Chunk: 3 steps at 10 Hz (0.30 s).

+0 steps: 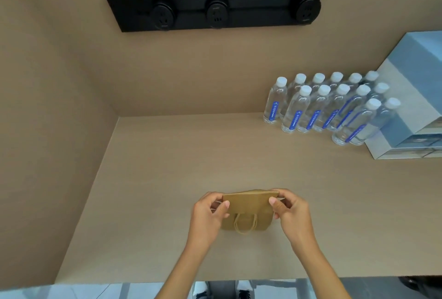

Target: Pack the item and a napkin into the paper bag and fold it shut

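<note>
A small brown paper bag (248, 210) stands on the beige counter, near its front edge. Its top is bent over toward me, and a twisted paper handle (245, 223) hangs down its front face. My left hand (210, 212) pinches the left end of the folded top. My right hand (289, 208) pinches the right end. What is inside the bag is hidden, and I see no napkin or loose item outside it.
Several clear water bottles (330, 107) with white caps and blue labels stand at the back right. Stacked blue-grey boxes (411, 112) sit beside them at the right edge. A black socket strip (215, 7) is mounted on the back wall. A side wall closes the counter (167, 167) on the left.
</note>
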Available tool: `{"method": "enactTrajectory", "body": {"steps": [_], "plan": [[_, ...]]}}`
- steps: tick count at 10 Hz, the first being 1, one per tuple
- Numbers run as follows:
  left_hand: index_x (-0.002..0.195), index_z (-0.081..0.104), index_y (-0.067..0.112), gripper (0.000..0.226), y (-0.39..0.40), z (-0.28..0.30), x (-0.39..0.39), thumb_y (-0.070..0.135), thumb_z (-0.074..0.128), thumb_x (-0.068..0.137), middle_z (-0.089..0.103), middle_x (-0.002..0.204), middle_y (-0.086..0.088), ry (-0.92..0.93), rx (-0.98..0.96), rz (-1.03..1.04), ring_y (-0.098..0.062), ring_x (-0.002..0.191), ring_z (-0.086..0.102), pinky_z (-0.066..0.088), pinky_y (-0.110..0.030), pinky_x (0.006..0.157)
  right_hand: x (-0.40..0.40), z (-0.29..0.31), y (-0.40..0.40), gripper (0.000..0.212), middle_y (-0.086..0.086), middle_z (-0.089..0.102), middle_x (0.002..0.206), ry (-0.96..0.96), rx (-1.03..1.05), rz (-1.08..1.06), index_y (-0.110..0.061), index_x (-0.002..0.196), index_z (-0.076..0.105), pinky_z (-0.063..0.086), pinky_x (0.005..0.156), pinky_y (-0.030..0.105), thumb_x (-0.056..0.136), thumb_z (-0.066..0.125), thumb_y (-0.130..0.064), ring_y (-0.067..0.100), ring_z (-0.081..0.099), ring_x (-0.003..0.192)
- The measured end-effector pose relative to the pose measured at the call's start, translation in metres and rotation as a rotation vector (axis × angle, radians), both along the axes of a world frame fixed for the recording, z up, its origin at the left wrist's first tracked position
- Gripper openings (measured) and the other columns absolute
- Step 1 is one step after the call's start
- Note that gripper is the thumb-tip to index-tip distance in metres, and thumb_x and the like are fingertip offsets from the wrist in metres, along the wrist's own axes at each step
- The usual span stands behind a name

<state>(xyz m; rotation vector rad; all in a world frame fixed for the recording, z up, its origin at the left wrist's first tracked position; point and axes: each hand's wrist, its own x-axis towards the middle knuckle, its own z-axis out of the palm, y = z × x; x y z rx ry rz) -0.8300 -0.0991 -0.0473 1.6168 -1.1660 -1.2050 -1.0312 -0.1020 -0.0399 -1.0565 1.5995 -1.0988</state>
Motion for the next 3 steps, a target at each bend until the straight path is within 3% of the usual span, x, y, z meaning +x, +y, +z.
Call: {"method": "enactTrajectory", "body": {"steps": [1, 2, 3], "plan": [[0.085, 0.072, 0.010, 0.016, 0.002, 0.001, -0.004, -0.004, 0.065, 0.087, 0.063, 0.074, -0.010, -0.005, 0.003, 0.020, -0.010, 0.060, 0.059, 0.059, -0.020, 0.060, -0.007, -0.005, 0.000, 0.020, -0.003, 0.061, 0.060, 0.019, 0.012, 0.047, -0.010, 0.095, 0.073, 0.046, 0.045, 0.011, 0.087, 0.062, 0.005, -0.001, 0.052, 0.046], [0.097, 0.073, 0.012, 0.017, 0.004, 0.007, -0.003, 0.001, 0.069, 0.084, 0.062, 0.066, -0.003, -0.065, 0.024, 0.019, -0.006, 0.054, 0.058, 0.051, -0.011, 0.053, -0.012, 0.001, 0.002, 0.031, -0.005, 0.058, 0.066, 0.059, 0.022, 0.105, -0.013, 0.115, 0.068, 0.047, 0.048, 0.012, 0.087, 0.064, 0.000, 0.012, 0.054, 0.053], [0.109, 0.067, 0.033, 0.033, 0.010, 0.015, 0.000, 0.018, 0.075, 0.081, 0.064, 0.084, 0.010, -0.150, -0.030, 0.011, -0.001, 0.058, 0.056, 0.045, -0.007, 0.055, -0.019, 0.012, 0.006, 0.046, -0.016, 0.046, 0.075, 0.076, -0.061, 0.146, -0.024, 0.127, 0.059, 0.042, 0.051, 0.008, 0.085, 0.068, -0.006, 0.006, 0.043, 0.050]]}}
